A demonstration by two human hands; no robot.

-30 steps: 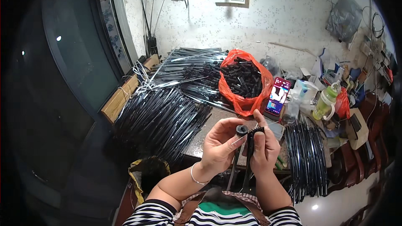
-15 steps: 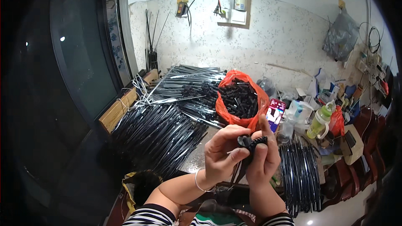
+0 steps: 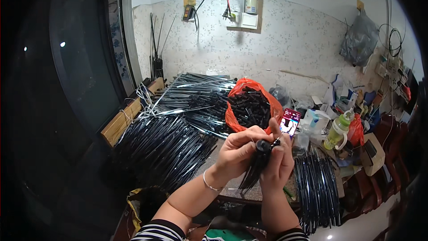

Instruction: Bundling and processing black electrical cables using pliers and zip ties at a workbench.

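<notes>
1 orange bag (image 3: 235, 118), 1 phone (image 3: 289, 121), 1 green bottle (image 3: 337, 130), 1 grey bag (image 3: 359, 40), 2 hands: left hand (image 3: 237, 151), right hand (image 3: 278, 163).

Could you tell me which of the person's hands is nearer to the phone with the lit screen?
The right hand. It sits just below the phone, while the left hand is further off to the phone's left.
</notes>
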